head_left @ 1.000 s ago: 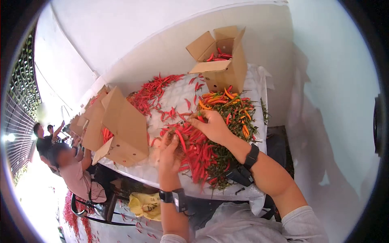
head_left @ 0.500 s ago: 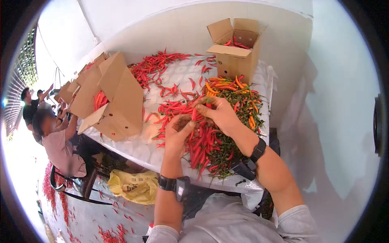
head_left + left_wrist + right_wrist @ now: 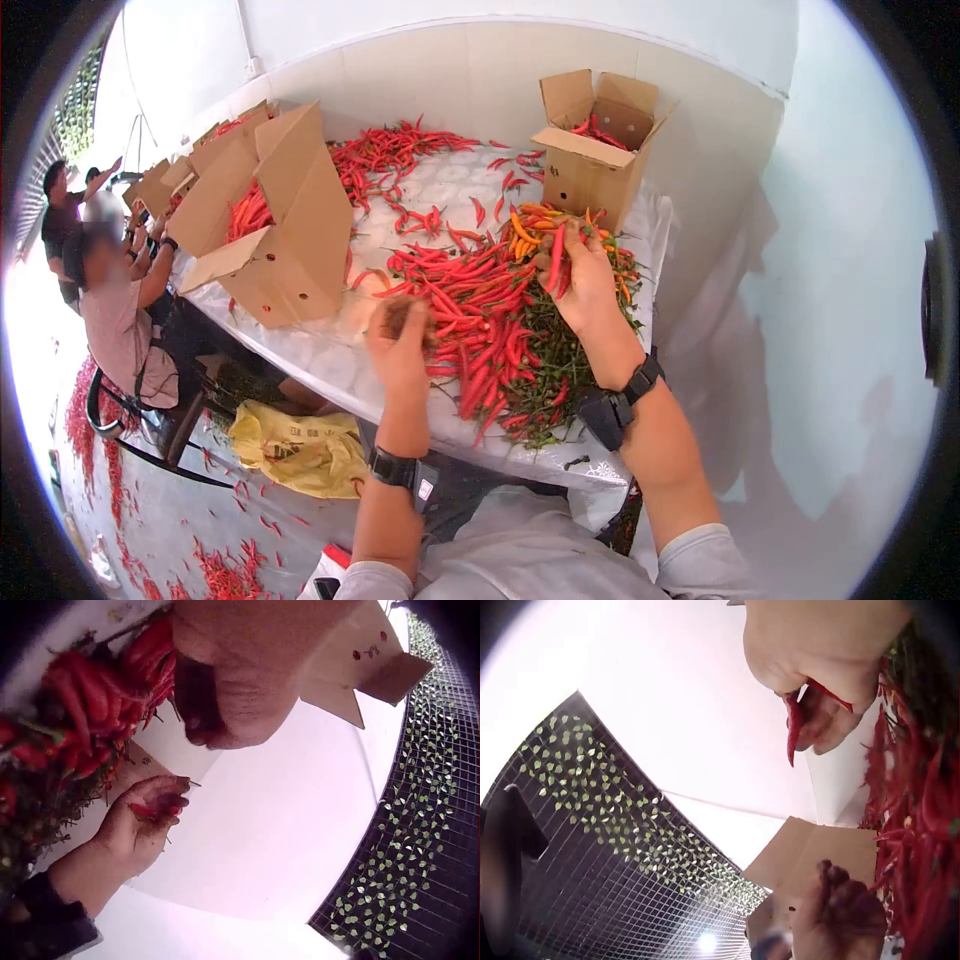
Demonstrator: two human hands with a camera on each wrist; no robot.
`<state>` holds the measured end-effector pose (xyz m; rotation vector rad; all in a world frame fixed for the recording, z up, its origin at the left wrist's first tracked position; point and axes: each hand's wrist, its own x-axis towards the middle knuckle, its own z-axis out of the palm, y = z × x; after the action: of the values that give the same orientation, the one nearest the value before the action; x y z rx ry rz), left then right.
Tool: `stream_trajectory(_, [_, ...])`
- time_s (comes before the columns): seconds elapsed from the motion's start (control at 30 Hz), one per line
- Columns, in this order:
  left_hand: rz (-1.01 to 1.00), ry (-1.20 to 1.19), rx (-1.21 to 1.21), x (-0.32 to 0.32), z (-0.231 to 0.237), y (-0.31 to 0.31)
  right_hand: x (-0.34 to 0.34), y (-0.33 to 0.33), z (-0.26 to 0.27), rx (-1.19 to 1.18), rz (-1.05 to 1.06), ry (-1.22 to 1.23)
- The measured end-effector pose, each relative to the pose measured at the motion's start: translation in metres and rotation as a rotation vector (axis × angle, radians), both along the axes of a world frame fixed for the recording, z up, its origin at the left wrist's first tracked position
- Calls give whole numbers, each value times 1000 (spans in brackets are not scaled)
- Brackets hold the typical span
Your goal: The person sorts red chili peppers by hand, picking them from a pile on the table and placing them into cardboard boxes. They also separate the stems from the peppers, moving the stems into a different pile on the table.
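Observation:
My right hand (image 3: 580,275) is raised over the far right of the pile and holds red chili peppers (image 3: 557,262) against its fingers. In the right wrist view, one chili (image 3: 793,731) points down from the thumb and another crosses the palm. My left hand (image 3: 398,335) hovers at the left edge of the red chili heap (image 3: 470,290), its stained fingers loosely bent with no chili showing in them. Green-stemmed chilies (image 3: 560,350) lie under the right forearm, and orange chilies (image 3: 530,225) lie just beyond them.
An open carton (image 3: 590,170) holding red chilies stands at the back right. A larger carton (image 3: 290,260) stands on the left of the white-covered table (image 3: 430,180). People (image 3: 115,310) work at the far left. A yellow sack (image 3: 300,445) and scattered chilies lie on the floor.
My hands have moved apart: the right went up and right with red chilies, the left drew back left. Earlier they met over the heap around a red chili. The head view has shifted.

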<state>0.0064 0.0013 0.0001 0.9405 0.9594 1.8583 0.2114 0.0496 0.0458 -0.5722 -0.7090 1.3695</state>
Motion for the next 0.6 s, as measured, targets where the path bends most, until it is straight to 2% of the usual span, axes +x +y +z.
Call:
stream_trajectory(0.07, [158,-80,51,1,5,-1,9,9,-7,-11,2,-48])
stream_trajectory(0.13, [183,-30,45,-4,1,2,12,8,-5,26,67,-77])
stream_trajectory(0.23, [239,60,47,-3,3,0,-4,-2,10,-136,-102,-92])
stream_trajectory(0.33, [298,177,87,2,12,-4,2,1,4,-153,-32,-83])
stream_trajectory(0.43, [294,231,87,2,10,-5,5,5,3,-33,-241,-779])
stream_trajectory(0.53, [305,300,93,4,7,-5,5,6,-8,223,-543,-1408])
stream_trajectory(0.6, [305,349,84,5,5,-4,1,4,-7,231,-446,-1444])
